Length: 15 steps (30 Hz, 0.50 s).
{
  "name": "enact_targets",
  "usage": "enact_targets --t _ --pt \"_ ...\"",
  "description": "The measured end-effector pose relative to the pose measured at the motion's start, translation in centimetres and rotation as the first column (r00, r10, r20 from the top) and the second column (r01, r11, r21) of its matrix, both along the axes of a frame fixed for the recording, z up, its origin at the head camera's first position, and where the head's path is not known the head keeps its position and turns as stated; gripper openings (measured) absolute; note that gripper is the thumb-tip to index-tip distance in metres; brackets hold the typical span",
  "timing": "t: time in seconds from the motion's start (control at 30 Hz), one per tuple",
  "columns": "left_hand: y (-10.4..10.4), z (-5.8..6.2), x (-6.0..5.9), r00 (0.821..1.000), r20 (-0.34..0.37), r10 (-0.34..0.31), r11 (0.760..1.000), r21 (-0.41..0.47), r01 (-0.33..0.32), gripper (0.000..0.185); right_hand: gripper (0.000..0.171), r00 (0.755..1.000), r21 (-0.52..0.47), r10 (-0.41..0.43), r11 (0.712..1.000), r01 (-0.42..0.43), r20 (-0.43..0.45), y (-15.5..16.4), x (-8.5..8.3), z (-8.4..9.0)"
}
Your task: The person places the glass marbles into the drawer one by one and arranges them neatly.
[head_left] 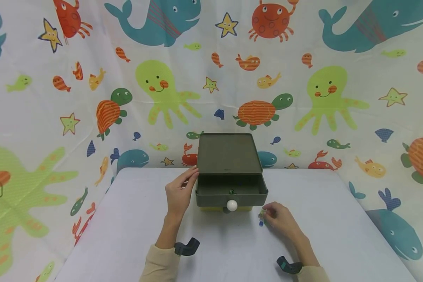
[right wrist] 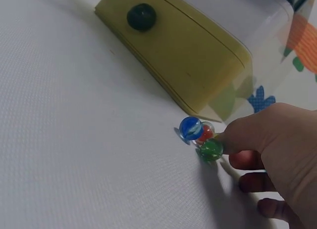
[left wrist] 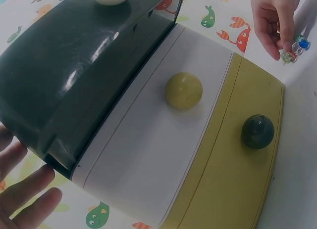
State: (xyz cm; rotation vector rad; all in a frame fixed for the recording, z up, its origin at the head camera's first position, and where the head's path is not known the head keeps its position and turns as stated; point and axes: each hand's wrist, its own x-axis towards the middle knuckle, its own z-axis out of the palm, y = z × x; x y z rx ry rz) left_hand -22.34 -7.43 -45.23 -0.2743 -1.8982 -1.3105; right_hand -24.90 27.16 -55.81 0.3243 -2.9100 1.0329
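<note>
A small drawer unit stands on the table, its dark green top drawer pulled out. Inside that drawer lies a small green marble. My left hand rests its fingertips against the unit's left side, with fingers spread loosely beside the green drawer. At the unit's front right corner, my right hand pinches at a cluster of glass marbles, its thumb hiding part of one with a yellow tint. Beside the thumb sit a blue marble, a red marble and a green marble.
Under the green drawer are a white drawer with a yellow knob and a yellow drawer with a dark green knob. A white knob sticks out in front. A sea-animal curtain hangs behind the white table.
</note>
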Motion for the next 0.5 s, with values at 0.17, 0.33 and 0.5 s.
enact_targets --t 0.17,0.33,0.5 --pt "-0.02 -0.10 0.00 1.000 0.006 0.000 1.000 0.002 0.000 0.022 0.021 1.000 0.008 -0.006 1.000 0.006 0.019 -0.08 -0.05 -0.03" --pt "0.01 -0.05 -0.01 1.000 0.010 0.003 1.000 0.007 -0.003 0.023 0.019 1.000 0.018 -0.001 1.000 0.000 0.019 -0.07 -0.14 -0.02" --pt "0.01 0.03 0.01 1.000 0.021 -0.001 1.000 0.006 0.001 0.024 0.018 1.000 0.026 0.005 1.000 -0.006 0.011 -0.07 -0.14 0.12"
